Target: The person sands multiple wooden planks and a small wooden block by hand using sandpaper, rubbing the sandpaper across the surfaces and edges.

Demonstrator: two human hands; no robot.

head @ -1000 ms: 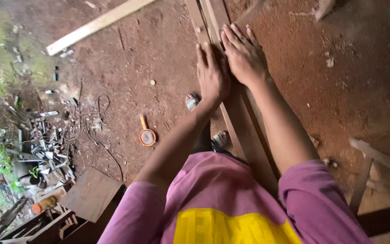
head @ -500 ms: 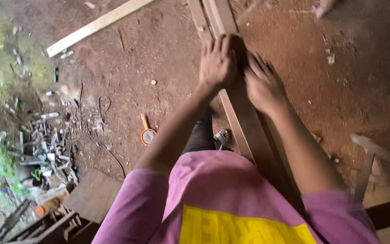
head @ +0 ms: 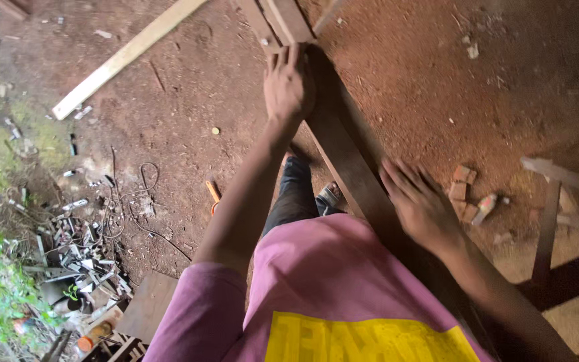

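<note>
Our left hand [head: 289,84] lies flat on the far end of the dark wooden plank [head: 353,167], fingers stretched out and close together, palm pressed down rather than curled around anything. Our right hand [head: 423,204] rests nearer to us against the plank's right edge, fingers spread and loose; it touches the wood, but we cannot tell whether the thumb hooks under the board. So neither grip is closed around the plank: both are open and laid on it.

The plank runs slantwise from our waist up toward the top of the view, raised above the red dirt floor [head: 437,80]. Beyond its far end lie two more boards [head: 279,17], side by side. Below the plank we see our dark trouser leg [head: 296,194] and a sandalled foot [head: 330,194].

Left of the leg, an orange-handled tool [head: 213,194] lies on the dirt. A long pale board [head: 125,57] lies well apart at upper left. Scrap metal [head: 78,248] is heaped at the left edge, and small brick pieces [head: 464,184] sit just right of our right hand.
</note>
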